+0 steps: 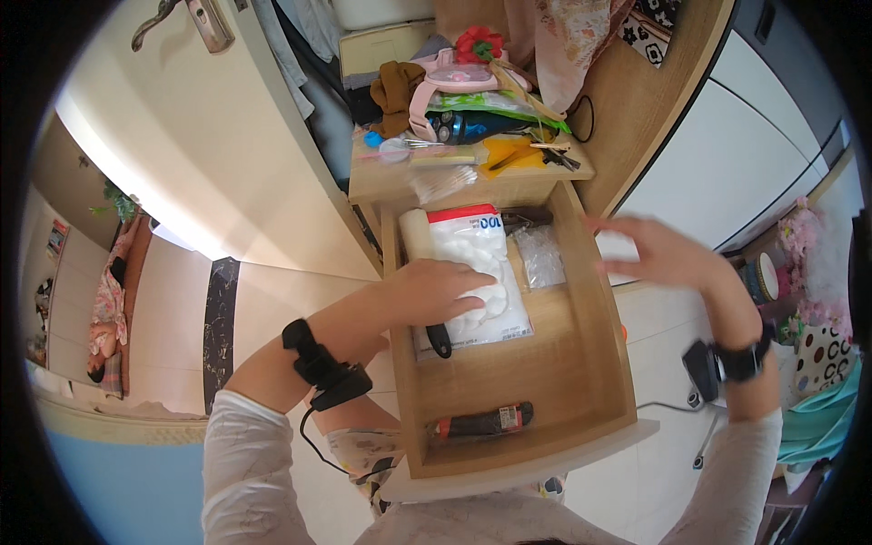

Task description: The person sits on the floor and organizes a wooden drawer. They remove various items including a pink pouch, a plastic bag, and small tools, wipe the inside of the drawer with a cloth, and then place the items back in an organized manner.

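Note:
An open wooden drawer (518, 368) is in front of me. My left hand (443, 289) lies over a clear-fronted bag of white cotton balls (504, 259), its fingers apart; whether it grips the bag is not plain. A pale roll-like item (415, 235) and a black handle (439, 340) show beside that hand. My right hand (654, 252), blurred, is in the air past the drawer's right wall with its fingers apart and nothing in it. A crumpled clear plastic packet (539, 255) lies at the back right, and a dark packaged item (485, 421) lies near the drawer front.
Above the drawer, a shelf (381, 184) holds an electric shaver (470, 127), a pink strapped item (460, 76), a red artificial flower (479, 44) and a brown cloth (395, 95). A door (204, 150) stands at left. Beyond it, a person (109, 300) lies down.

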`<state>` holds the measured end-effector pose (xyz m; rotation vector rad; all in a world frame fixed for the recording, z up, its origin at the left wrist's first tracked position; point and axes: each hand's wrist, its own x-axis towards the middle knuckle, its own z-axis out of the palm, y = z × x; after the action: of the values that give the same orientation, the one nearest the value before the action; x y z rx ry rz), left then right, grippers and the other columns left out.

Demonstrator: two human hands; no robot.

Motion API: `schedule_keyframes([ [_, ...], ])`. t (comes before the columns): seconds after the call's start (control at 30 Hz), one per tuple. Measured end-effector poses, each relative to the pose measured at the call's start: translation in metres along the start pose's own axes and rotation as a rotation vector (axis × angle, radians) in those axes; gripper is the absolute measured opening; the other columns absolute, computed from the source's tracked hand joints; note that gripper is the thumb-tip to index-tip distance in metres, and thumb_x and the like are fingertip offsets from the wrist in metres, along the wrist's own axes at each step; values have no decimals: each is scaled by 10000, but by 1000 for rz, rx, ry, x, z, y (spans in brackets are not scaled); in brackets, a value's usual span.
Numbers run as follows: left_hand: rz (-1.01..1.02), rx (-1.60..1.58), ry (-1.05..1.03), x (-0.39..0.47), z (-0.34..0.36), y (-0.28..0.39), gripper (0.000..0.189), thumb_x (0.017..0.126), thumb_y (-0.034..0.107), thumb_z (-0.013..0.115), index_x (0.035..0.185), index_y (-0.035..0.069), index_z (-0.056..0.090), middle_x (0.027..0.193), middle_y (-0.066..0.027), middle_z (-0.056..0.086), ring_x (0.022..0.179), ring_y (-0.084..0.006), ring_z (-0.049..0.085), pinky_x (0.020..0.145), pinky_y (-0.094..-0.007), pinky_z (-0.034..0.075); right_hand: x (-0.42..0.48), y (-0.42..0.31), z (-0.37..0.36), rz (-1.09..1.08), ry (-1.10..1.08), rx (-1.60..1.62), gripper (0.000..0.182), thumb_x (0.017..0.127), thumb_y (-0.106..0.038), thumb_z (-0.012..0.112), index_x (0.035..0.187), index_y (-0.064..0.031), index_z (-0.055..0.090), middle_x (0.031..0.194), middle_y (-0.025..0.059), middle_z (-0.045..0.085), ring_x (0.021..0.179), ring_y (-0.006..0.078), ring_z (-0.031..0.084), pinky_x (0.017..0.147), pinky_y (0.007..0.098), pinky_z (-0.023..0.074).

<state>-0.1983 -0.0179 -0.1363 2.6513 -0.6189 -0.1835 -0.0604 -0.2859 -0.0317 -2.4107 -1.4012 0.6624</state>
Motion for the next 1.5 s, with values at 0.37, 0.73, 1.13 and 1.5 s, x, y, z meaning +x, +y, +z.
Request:
schedule_keyframes([
  [0.37,-66,-96,430,-25,25,-13,266,808,283,593,1013,115,606,726,-54,651,585,-219,612,549,-344,477,132,12,-25,253,229,-673,462,725,-135,589,1172,-53,505,1131,152,536,1031,297,529,844,391,455],
  [0.73,-122,-412,687,-30,32,-21,293,848,146,524,1140,116,518,699,-58,637,611,-194,621,563,-293,475,60,-27,12,-224,241,-393,490,715,-70,582,1196,-47,490,1166,160,535,1010,335,541,864,384,449],
  [1.13,-121,-264,639,-24,34,-23,325,836,219,568,1142,135,499,699,-56,624,591,-220,597,540,-322,463,61,-90,199,-617,-371,-345,386,708,-161,651,1070,-58,566,956,101,606,866,257,594,713,361,478],
  [1.5,-141,-207,591,-28,25,-12,248,806,219,578,1033,121,552,674,-94,630,581,-277,602,530,-376,473,104,-17,21,-322,538,-416,549,713,-209,671,1202,-57,474,1188,153,501,1093,317,476,910,369,400],
])
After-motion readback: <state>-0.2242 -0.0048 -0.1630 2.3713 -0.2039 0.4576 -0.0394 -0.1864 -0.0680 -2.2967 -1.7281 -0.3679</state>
